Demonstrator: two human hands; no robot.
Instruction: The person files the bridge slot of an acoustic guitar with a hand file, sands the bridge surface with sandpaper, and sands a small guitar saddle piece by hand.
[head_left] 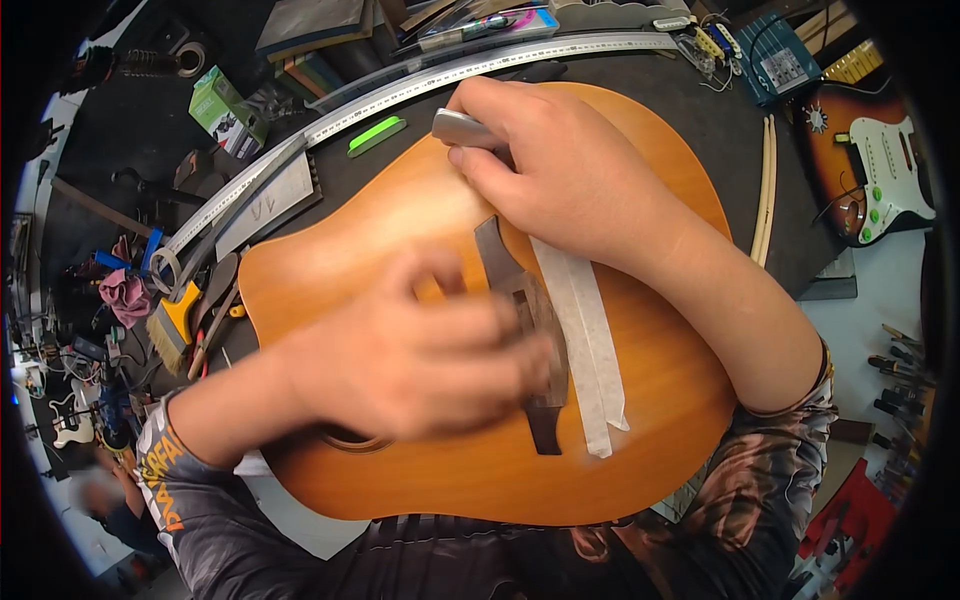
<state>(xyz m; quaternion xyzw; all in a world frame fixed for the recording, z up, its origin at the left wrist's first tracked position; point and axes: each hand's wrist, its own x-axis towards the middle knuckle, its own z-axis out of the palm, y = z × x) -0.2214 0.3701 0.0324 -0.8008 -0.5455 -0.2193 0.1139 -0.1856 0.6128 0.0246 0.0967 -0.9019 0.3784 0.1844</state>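
Note:
An orange-brown acoustic guitar body [660,380] lies flat before me, its top facing up. My right hand [560,160] is closed around a silver metal tool with a rounded end [462,128], held over the guitar's far edge; the rest of the tool is hidden in the fist. My left hand [420,350], blurred by motion, is over the dark bridge [545,428] with its fingers apart, and I see nothing in it. It covers part of the bridge and most of the soundhole [355,438]. Strips of pale masking tape [585,345] run beside the bridge.
Behind the guitar lie a long steel ruler [400,100] and a bright green object [377,136]. At left are a yellow-handled brush [172,325] and a green box [225,110]. Wooden sticks [765,190] and a sunburst electric guitar [870,170] are at right. Another person [120,500] is at lower left.

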